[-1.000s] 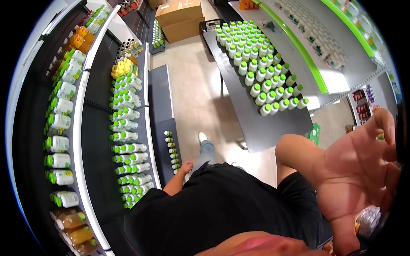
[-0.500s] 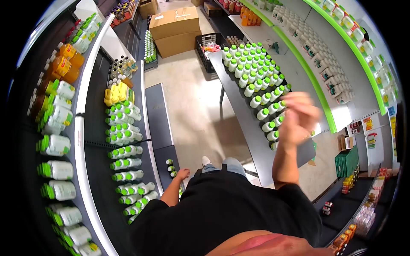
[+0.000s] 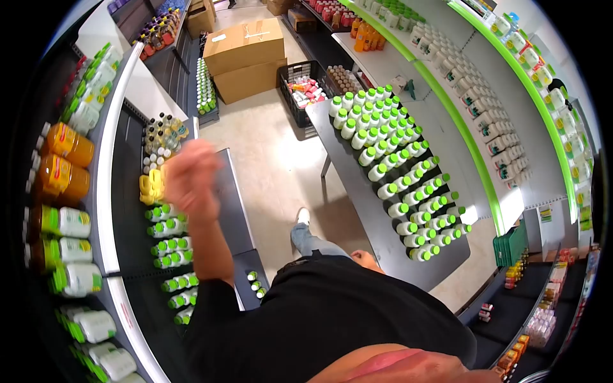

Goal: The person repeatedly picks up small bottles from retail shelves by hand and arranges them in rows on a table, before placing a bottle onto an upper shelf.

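Observation:
My left hand (image 3: 195,180) is raised in front of the left shelving, smeared by motion, so its fingers cannot be made out. Behind it in the view are yellow jugs (image 3: 151,189) and rows of white bottles with green caps (image 3: 167,227). Low beside my waist, my right hand (image 3: 365,260) is partly hidden by my body, near the edge of the grey table (image 3: 351,175). No object shows in it, but its fingers are unclear. Many white green-capped bottles (image 3: 397,209) stand upright in rows on that table.
A large cardboard box (image 3: 249,80) and a black crate (image 3: 295,115) with mixed packages stand on the floor ahead. Shelving with white bottles (image 3: 482,118) runs along the right. At left, a shelf holds orange juice jugs (image 3: 67,150). Green crates (image 3: 511,246) sit at right.
My left hand has risen from beside my waist to the left shelving. My right hand has dropped from above the table bottles to my side. The view has shifted and my legs have moved.

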The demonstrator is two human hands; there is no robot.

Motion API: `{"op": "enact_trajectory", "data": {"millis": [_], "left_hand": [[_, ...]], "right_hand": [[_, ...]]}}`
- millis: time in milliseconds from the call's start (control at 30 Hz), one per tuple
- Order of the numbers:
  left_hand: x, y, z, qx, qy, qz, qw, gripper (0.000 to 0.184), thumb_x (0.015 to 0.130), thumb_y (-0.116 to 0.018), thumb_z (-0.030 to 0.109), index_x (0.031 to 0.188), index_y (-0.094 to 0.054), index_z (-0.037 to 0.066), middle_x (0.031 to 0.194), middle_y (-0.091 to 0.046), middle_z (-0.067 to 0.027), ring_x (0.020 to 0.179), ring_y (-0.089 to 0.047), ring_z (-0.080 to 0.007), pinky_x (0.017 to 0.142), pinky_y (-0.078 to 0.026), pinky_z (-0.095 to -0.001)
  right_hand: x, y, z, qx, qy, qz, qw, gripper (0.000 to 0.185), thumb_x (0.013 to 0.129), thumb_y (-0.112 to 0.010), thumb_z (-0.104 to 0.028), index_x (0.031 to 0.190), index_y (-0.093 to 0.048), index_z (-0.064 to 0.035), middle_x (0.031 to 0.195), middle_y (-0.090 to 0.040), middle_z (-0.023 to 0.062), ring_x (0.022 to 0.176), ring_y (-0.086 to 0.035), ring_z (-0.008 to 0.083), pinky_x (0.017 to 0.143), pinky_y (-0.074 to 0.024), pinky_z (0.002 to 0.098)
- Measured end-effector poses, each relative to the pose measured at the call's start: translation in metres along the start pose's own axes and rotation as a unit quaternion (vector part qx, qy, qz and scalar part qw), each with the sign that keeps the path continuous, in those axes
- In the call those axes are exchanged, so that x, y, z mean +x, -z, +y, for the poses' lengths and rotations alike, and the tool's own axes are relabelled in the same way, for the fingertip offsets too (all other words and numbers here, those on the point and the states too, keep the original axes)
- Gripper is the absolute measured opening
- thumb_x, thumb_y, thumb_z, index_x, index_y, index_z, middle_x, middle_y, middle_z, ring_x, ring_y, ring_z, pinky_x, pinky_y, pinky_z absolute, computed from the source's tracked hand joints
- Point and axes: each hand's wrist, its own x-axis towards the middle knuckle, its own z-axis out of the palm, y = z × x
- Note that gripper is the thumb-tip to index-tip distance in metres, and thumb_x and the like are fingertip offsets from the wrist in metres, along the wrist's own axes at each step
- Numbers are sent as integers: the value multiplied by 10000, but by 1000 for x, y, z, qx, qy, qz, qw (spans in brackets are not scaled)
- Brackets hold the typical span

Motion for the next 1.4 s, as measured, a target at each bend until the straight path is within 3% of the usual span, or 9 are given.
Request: {"op": "enact_trajectory", "data": {"millis": [133,200,233,300,933,1000,1133,1267,1400], "left_hand": [[112,-13,58,-47,-355,217,908,228,932,-519,504,920,-645,315,617,-373,165,520,-343,-25,602,-318,-282],[143,-4,67,-164,-427,0,889,421,927,-435,670,907,-606,286,713,-451,152,643,-477,51,700,-358,-205],[152,0,81,0,-407,-151,901,147,943,-575,225,990,-574,85,991,-611,16,953,-586,-139,918,-477,-310],[170,-4,64,108,-493,-94,858,122,935,-579,202,936,-569,81,920,-590,45,924,-581,-96,849,-476,-266],[303,24,-234,37,-433,-145,889,258,943,-557,397,996,-577,145,867,-543,60,858,-534,-38,810,-441,-238],[309,57,-281,41,-423,13,905,337,934,-495,558,917,-610,242,749,-495,122,699,-490,12,718,-378,-191],[339,35,-392,-253,-329,-79,906,324,947,-500,521,986,-624,224,802,-526,103,753,-491,-7,762,-393,-239],[340,-25,-523,-424,-162,55,889,270,927,-533,299,693,-573,170,590,-430,92,494,-385,-87,464,-236,-283],[321,-107,-615,-355,172,-52,917,109,881,-506,42,791,-560,11,622,-511,-35,506,-427,-70,475,-369,-228]], "right_hand": [[111,11,-52,-36,88,13,995,287,850,-664,-275,1054,-698,-76,883,-720,115,817,-684,217,771,-530,346],[158,19,-102,-17,136,28,990,269,852,-663,-270,1049,-696,-90,859,-715,111,790,-682,221,750,-530,346],[178,25,-126,13,152,26,988,266,854,-661,-270,1053,-694,-97,844,-712,109,780,-680,228,737,-528,349],[214,37,-174,12,151,10,988,271,854,-658,-272,1058,-689,-98,825,-705,106,766,-675,231,715,-523,353],[372,96,-377,184,129,-95,970,210,906,-643,-149,1095,-643,-56,752,-602,2,695,-579,85,629,-463,248],[378,127,-422,252,149,-39,956,209,895,-652,-151,1085,-658,-64,734,-598,-16,687,-572,82,639,-467,252],[358,258,-550,247,237,161,926,228,864,-692,-114,1085,-656,-70,769,-575,-28,715,-545,65,674,-468,233],[247,387,-668,161,568,396,704,178,813,-638,-75,965,-624,17,791,-595,85,749,-583,238,725,-510,409],[111,412,-754,69,867,136,473,412,890,-636,-383,1112,-661,-36,1007,-670,175,999,-607,367,872,-518,510]]}}
